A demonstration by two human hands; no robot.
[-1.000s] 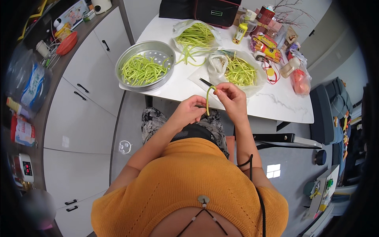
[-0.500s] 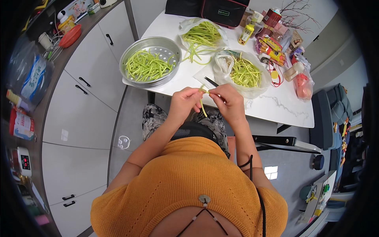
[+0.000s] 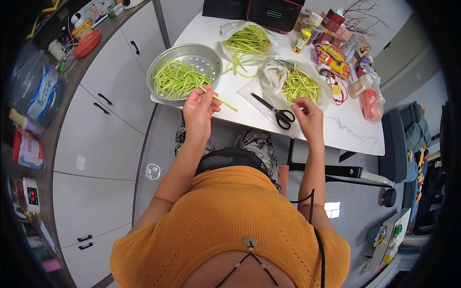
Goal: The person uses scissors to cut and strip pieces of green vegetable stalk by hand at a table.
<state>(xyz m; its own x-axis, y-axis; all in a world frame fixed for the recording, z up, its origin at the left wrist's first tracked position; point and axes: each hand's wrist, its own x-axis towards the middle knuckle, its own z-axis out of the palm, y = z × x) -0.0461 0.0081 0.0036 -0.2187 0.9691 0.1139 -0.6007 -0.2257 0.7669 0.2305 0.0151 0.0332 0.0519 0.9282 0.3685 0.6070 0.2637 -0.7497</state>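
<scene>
My left hand (image 3: pixel 199 108) pinches a slender green vegetable stem (image 3: pixel 224 102) beside the near right rim of a metal steamer pan (image 3: pixel 158 96). Cut green stem pieces (image 3: pixel 178 79) lie on the pan's perforated bottom. On the right, my right hand (image 3: pixel 309 116) is at the near edge of a white plastic bag (image 3: pixel 273 86) of green strips and scraps (image 3: pixel 300 86). Its fingers are drawn together; whether something small is between them cannot be made out. Black-handled scissors (image 3: pixel 282 116) lie just left of that hand. Farther back, another bag holds long uncut stems (image 3: pixel 247 41).
The white table (image 3: pixel 355 127) carries a yellow bottle (image 3: pixel 302 38), packaged food (image 3: pixel 333 57) and a bag of reddish round things (image 3: pixel 372 103) at the right. A black case (image 3: pixel 273 14) stands at the back. White cabinets (image 3: pixel 101 129) flank my left side.
Both hands were together on a stem in front of me. They have parted: the left went left with the stem to the pan, the right moved to the scrap bag. The scissors are now uncovered.
</scene>
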